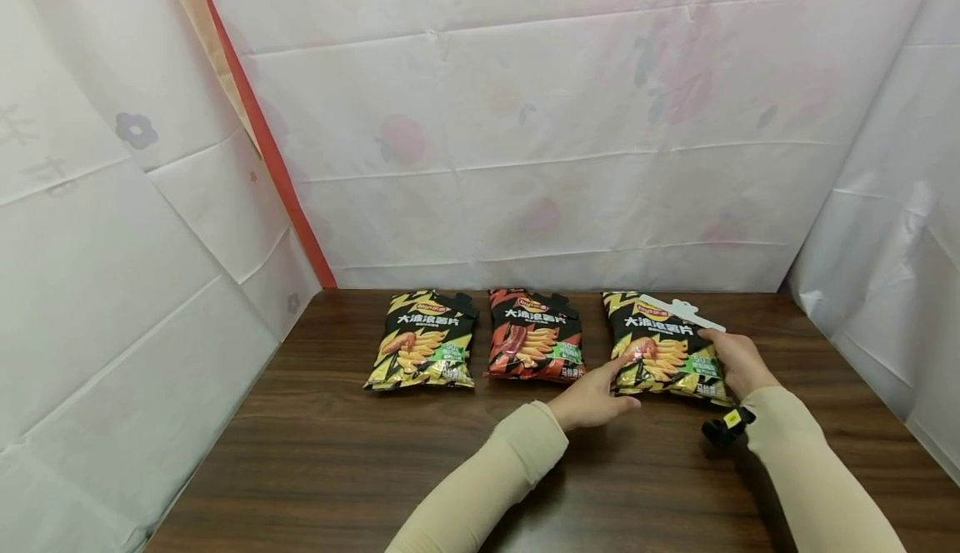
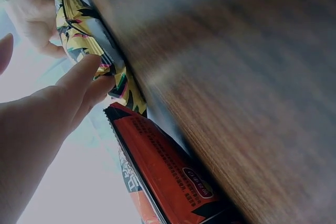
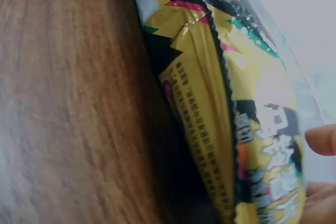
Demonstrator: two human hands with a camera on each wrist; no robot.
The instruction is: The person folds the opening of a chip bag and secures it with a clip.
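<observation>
In the head view, a yellow-and-black bag of potato chips (image 1: 663, 353) lies at the right, with a white clip (image 1: 682, 311) across its top. My left hand (image 1: 592, 395) reaches to its lower left side and touches it with nearly straight fingers; the thumb is off the bag. My right hand (image 1: 738, 361) grips the bag's right side below the clip's end, some fingers hidden. The left wrist view shows the left fingers (image 2: 86, 74) against the foil. Close up in the right wrist view is the bag's lower edge (image 3: 220, 77), with right fingertips (image 3: 323, 139) beside it.
Left of that bag sit a red bag of chips (image 1: 534, 341) and another yellow-and-black one (image 1: 423, 345), both with black clips at the top. They stand along the back of the brown wooden table (image 1: 337, 461). White patterned sheets (image 1: 562, 120) hang behind and at both sides.
</observation>
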